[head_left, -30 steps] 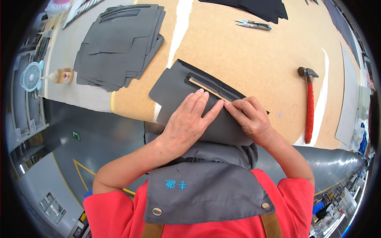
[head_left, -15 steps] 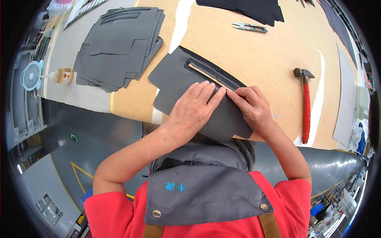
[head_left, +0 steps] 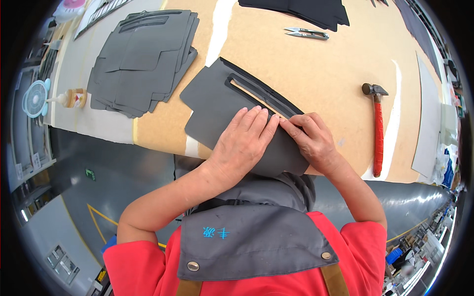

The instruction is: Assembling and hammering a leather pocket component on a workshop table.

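Observation:
A dark grey flat panel (head_left: 207, 96), which looks like leather or a similar sheet, lies slantwise at the table's near edge. A long narrow slot with a black border (head_left: 237, 89) runs along its far side, and pale tabletop shows through it. My left hand (head_left: 239, 143) rests on the panel, its fingers stretched out flat and their tips at the slot's near edge. Close beside it, my right hand (head_left: 312, 140) has thumb and forefinger pinched together at the slot's border. The slot's right end is hidden by my fingers.
A stack of similar grey panels (head_left: 140, 64) lies at the left, near a glue bottle (head_left: 75, 98) and a small blue fan (head_left: 36, 98). Thread snips (head_left: 307, 33) and black pieces (head_left: 301, 11) lie beyond. A red-handled hammer (head_left: 378, 130) lies at the right.
Both hands have slid slightly along the slot, toward its right end. The whole view has shifted a little, and the panel lies much as before.

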`<state>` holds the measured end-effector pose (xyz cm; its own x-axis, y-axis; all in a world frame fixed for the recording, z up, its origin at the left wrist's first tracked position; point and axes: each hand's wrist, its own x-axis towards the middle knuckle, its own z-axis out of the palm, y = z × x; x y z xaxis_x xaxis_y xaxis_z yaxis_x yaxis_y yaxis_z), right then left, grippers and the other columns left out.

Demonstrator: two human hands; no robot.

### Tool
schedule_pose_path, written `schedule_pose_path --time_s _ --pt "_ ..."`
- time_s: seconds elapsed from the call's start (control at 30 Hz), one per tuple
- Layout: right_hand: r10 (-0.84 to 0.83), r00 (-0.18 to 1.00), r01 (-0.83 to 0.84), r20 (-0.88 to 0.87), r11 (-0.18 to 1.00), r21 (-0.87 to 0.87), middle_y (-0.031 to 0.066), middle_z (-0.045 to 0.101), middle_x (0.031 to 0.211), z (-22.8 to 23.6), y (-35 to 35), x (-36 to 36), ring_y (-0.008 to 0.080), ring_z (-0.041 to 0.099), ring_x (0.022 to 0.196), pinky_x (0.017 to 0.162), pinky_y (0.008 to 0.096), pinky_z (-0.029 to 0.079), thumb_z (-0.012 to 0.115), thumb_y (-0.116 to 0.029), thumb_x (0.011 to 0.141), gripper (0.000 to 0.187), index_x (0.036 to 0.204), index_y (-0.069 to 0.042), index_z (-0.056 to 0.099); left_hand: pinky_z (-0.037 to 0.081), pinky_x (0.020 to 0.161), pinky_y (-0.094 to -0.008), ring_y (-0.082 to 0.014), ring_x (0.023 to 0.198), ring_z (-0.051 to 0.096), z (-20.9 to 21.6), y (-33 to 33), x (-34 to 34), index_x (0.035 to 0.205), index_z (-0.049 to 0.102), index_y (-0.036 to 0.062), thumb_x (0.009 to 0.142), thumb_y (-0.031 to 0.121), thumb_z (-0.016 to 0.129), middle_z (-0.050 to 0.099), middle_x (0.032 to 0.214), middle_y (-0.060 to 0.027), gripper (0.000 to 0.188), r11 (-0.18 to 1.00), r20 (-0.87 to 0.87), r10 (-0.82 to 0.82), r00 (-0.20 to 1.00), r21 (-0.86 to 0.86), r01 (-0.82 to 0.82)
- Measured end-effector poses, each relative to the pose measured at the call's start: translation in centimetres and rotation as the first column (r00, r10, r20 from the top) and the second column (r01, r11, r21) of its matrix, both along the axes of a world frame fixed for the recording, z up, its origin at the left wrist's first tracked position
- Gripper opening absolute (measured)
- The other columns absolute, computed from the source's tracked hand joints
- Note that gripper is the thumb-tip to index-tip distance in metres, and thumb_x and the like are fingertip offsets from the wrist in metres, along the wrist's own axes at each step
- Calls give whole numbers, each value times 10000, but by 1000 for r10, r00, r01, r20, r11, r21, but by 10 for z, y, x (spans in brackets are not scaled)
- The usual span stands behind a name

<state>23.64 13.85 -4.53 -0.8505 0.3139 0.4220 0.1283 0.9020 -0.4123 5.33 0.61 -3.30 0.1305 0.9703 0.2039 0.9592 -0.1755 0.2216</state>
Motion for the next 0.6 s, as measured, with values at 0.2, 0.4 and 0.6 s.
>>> schedule_pose_path --time_s 0.2,0.4,0.6 --pt "-150 988 143 -44 980 -142 86 641 959 -10 -8 6 252 622 826 713 352 547 698 -1 729 365 1092 1 734 466 1122 -399 -299 1290 546 1 0 5 1362 596 8 848 47 632 567 1320 -152 517 1000 4 -3 1000 -11 3" --pt "-52 999 52 0 999 12 94 668 930 -1 -7 7 254 636 827 701 352 539 798 24 746 295 1032 -18 739 471 1116 -404 -311 1293 542 0 -1 7 1357 593 -6 847 50 633 559 1317 -155 514 1000 39 -9 999 -7 9" --pt "-260 965 246 -40 946 -211 93 667 904 -5 -15 11 251 635 830 690 356 529 816 8 762 254 1001 -30 738 468 1119 -395 -300 1309 530 1 0 11 1362 583 -27 851 52 627 561 1325 -156 519 999 38 -30 999 -19 31"
